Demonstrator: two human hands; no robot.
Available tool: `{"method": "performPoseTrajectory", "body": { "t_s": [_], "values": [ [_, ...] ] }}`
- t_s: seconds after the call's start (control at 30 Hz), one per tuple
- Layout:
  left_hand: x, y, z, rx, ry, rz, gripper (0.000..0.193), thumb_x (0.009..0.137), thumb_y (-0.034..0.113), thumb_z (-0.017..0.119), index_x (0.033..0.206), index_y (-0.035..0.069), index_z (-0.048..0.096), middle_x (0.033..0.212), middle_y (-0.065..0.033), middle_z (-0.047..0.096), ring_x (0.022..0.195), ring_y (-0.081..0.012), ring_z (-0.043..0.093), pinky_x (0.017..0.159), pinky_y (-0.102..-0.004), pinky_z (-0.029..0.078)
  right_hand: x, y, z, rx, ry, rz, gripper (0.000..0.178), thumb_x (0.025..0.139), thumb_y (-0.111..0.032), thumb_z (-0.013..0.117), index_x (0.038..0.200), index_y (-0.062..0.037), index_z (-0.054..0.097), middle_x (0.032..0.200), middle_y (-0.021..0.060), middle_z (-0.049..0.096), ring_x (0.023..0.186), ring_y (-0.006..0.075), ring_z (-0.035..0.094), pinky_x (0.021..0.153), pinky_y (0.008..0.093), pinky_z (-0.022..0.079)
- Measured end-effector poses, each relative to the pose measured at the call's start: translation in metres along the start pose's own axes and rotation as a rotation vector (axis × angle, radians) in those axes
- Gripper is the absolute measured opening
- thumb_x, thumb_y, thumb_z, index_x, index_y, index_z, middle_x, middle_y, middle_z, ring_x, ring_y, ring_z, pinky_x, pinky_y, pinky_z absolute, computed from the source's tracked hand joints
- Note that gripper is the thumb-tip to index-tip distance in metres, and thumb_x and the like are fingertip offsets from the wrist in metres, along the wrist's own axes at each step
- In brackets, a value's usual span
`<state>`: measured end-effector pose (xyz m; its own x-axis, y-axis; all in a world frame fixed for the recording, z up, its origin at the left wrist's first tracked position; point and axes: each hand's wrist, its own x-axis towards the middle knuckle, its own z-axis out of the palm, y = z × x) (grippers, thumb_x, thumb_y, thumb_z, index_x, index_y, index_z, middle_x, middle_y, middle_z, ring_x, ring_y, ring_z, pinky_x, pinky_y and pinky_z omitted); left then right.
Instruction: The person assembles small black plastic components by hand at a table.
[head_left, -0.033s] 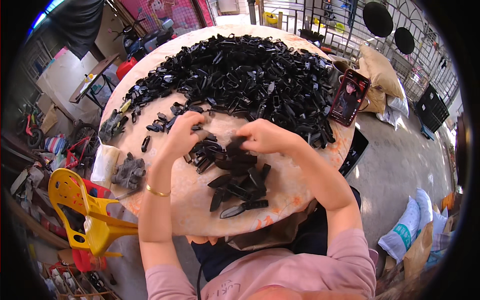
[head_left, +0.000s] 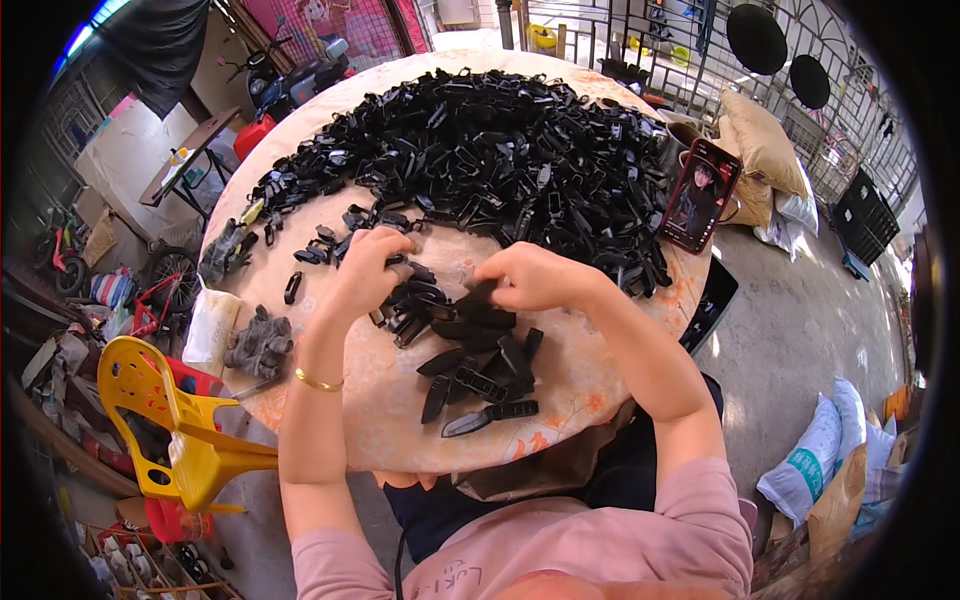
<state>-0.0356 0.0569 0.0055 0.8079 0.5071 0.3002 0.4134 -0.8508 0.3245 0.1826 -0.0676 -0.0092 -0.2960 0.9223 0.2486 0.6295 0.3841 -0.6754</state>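
Observation:
Small black plastic pieces, long and clip-like, lie in a large heap (head_left: 480,130) over the far half of a round table (head_left: 390,420). My left hand (head_left: 372,268) is curled at the edge of a smaller cluster of framed black pieces (head_left: 412,310); what its fingertips hold, if anything, is hidden. My right hand (head_left: 530,278) is closed, pinching a dark flat piece (head_left: 480,296) above a near pile of longer black pieces (head_left: 480,365). One piece with a pointed shiny end (head_left: 488,418) lies closest to the table's front edge.
A phone (head_left: 700,195) stands upright at the table's right edge. Dark gloves (head_left: 260,343) and a whitish roll (head_left: 211,330) lie at the left edge. A yellow plastic chair (head_left: 170,430) stands left of the table; sacks (head_left: 765,145) sit beyond it to the right.
My right hand has shifted very slightly, with the dark piece still in its fingers. My left hand has barely moved.

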Motion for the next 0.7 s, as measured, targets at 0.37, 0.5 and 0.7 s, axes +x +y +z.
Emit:
{"method": "performPoseTrajectory", "body": {
  "t_s": [0.37,0.5,0.7],
  "values": [
    [0.003,0.001,0.01,-0.088,-0.037,0.168,0.014,0.069,0.003,0.064,0.081,0.003,0.057,0.084,-0.0106,0.059,0.085,-0.0303,0.051,0.076,-0.0368,0.044,0.021,-0.015,0.034,-0.113,0.186,-0.135,0.025,0.071,-0.03,0.071,0.079,-0.007,0.065,0.072,0.0096,0.061,0.065,0.0268,0.058,0.058,0.0343,0.046],
    [0.005,0.003,0.021,-0.147,0.081,-0.003,0.021,0.07,-0.002,0.056,0.091,0.001,0.053,0.078,-0.0172,0.057,0.079,-0.035,0.053,0.07,-0.041,0.043,0.031,-0.029,0.05,-0.333,0.135,-0.082,0.023,0.069,-0.028,0.07,0.078,-0.0082,0.063,0.076,0.0086,0.058,0.077,0.0276,0.059,0.067,0.0358,0.047],
    [0.013,0.002,0.015,-0.489,0.2,-0.295,0.021,0.083,0.009,0.055,0.1,-0.003,0.052,0.079,-0.0056,0.061,0.064,-0.0145,0.053,0.057,-0.0272,0.042,0.03,-0.033,0.049,-0.389,0.086,0.061,0.019,0.065,-0.019,0.067,0.078,-0.007,0.061,0.078,0.011,0.059,0.081,0.0284,0.059,0.072,0.0378,0.047]
  ]
}}
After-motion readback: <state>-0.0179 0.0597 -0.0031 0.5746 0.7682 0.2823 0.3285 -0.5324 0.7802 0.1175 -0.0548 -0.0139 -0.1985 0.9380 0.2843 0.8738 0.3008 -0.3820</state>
